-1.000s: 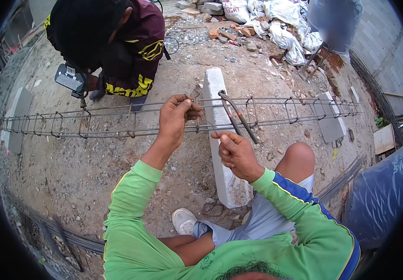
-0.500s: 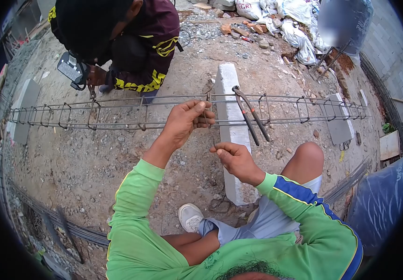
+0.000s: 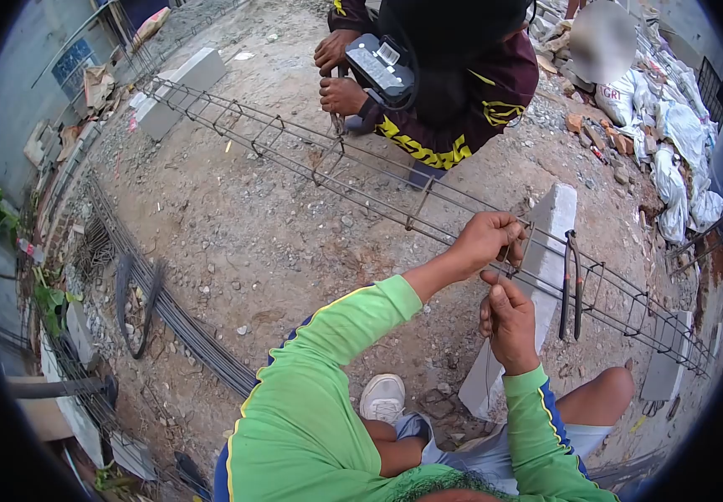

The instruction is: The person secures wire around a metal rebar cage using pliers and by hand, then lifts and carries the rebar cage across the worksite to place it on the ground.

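Note:
A long rebar cage (image 3: 363, 197) with square stirrups runs diagonally across my view, propped on pale blocks. My left hand (image 3: 489, 241) is closed at a stirrup beside the near block (image 3: 557, 209), fingers curled around the bars. Just below it, my right hand (image 3: 510, 322) pinches thumb and forefinger at the lower bar. A thin tie wire (image 3: 488, 372) seems to trail down from these fingers; its upper end is hidden. Dark-handled pincers (image 3: 578, 293) hang by their jaws from the cage, right of my hands.
Across the cage a co-worker (image 3: 462, 92) crouches, both hands on a tool at the bars. More blocks prop the cage's far-left end (image 3: 182, 88) and right end (image 3: 667, 356). Loose rebar (image 3: 169, 301) lies on the left; white sacks (image 3: 679, 134) and rubble are piled at upper right.
My view has turned left, so the cage now slants. My right hand has risen from below the cage to the lower bar, close under my left hand. The pincers still hang there.

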